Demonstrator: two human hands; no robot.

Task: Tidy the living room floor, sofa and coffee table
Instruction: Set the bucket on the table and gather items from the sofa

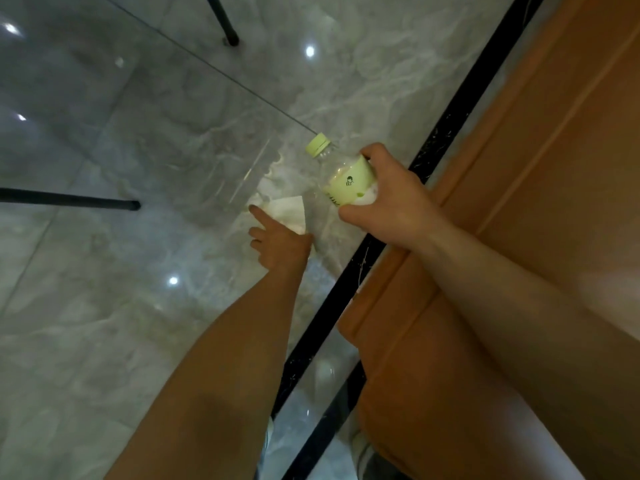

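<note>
Here the right hand (388, 202) is clamped around a clear plastic bottle (341, 174) with a pale green cap (318, 144); its green label (349, 183) bears a small dark figure, the writing unreadable. The left hand (280, 242), fingers spread, touches a white tissue (291, 211) on the marble floor (104, 306) beside the orange sofa (519, 168).

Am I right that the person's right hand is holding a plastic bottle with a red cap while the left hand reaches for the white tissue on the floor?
Not quite: the head view shows the bottle in the right hand has a pale yellow-green cap, not red. The left hand does reach for the white tissue on the floor.
</note>
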